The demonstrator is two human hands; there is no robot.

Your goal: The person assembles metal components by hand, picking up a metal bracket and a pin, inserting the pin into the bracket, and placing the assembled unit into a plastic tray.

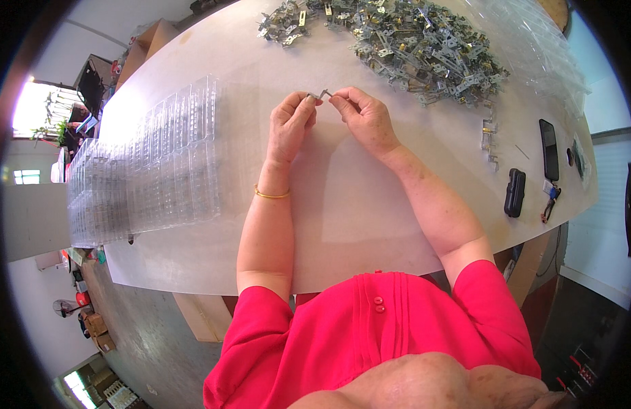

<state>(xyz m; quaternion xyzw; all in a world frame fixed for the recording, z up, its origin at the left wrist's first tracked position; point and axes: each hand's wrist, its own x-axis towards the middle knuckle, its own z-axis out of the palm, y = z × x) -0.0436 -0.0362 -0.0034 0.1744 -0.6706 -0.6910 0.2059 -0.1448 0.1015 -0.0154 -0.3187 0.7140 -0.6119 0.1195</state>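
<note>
Over the middle of the table, my left hand (288,129) and my right hand (370,124) come close together, fingertips pinched. A small grey metal part (325,93) spans the gap between them, gripped at each end by thumb and fingers. Its exact shape is too small to make out. Just beyond my right hand spreads a big heap of small metal brackets (424,54), some with brass-coloured pieces. A smaller cluster of the same brackets (283,24) lies at the far edge, beyond my left hand.
Stacked clear plastic trays (172,150) cover the table's left side. On the right lie a short row of metal parts (488,136), a thin pin (521,151), a phone (549,150), a black case (514,193) and pliers (550,204). Clear plastic sheeting (534,48) sits at far right.
</note>
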